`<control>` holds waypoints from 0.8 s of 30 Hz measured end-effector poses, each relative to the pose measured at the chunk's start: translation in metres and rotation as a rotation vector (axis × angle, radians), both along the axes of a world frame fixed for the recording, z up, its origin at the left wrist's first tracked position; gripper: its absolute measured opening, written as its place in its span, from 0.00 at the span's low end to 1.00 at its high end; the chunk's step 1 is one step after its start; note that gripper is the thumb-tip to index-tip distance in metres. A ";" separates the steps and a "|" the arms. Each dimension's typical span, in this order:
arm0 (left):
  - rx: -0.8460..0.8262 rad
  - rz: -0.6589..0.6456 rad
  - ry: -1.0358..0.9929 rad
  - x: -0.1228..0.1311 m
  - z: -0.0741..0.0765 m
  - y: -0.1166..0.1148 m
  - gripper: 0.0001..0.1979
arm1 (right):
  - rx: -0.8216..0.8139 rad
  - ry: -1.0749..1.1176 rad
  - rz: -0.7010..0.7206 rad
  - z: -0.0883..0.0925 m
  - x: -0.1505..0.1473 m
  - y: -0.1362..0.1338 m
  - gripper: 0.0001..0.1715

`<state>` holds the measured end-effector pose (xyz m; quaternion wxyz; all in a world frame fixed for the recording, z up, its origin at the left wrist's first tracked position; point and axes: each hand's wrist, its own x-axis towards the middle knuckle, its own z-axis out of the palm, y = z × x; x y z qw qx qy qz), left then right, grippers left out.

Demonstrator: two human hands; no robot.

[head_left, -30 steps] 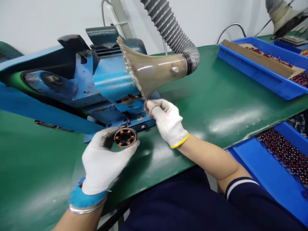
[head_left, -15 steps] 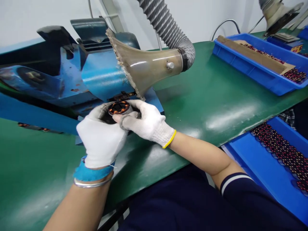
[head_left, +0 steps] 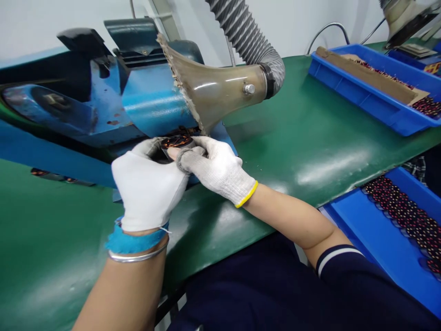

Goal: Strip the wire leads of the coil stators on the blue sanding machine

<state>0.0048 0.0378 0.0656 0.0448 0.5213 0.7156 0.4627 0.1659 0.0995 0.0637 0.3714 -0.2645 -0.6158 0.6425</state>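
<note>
Between my two gloved hands is a motor stator (head_left: 177,141), a dark ring with copper windings showing on its upper face. My left hand (head_left: 148,184) is closed around its left and near side, the bare thumb tip pressed against it. On the right side my right hand (head_left: 215,168) grips it, thumb in front and fingers behind. The stator is at the front of a blue belt machine (head_left: 158,105), just below the rim of a translucent suction hood (head_left: 220,89). My fingers hide its lower part, and I cannot tell whether it touches the machine.
A ribbed grey hose (head_left: 246,34) runs up from the hood. At the back right stands a blue bin (head_left: 358,103) holding many parts and cardboard. A lower blue tray (head_left: 375,248) at right carries rows of stators. More stators (head_left: 51,175) lie left on the green table (head_left: 275,151).
The stator's upper face has tilted and looks flatter, its centre hole less visible. Both hands still hold it, and the whole view has shifted slightly.
</note>
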 end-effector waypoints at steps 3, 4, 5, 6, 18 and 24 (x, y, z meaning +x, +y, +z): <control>0.010 0.026 0.006 0.002 0.003 0.001 0.23 | -0.042 -0.042 -0.026 -0.002 -0.003 0.003 0.17; 0.005 0.027 0.020 0.002 0.004 0.001 0.23 | -0.063 -0.066 -0.053 -0.004 -0.005 0.004 0.18; -0.001 0.027 0.035 0.003 0.004 0.000 0.22 | -0.080 -0.082 -0.074 -0.006 -0.007 0.005 0.20; -0.007 0.023 0.048 0.002 0.004 0.000 0.22 | -0.091 -0.081 -0.088 -0.009 -0.009 0.006 0.21; -0.010 0.012 -0.011 0.001 -0.017 -0.002 0.22 | -0.077 -0.015 -0.100 -0.025 -0.013 0.000 0.33; 0.105 0.136 -0.064 0.005 -0.054 -0.015 0.32 | 0.024 -0.031 0.000 -0.042 -0.008 -0.004 0.51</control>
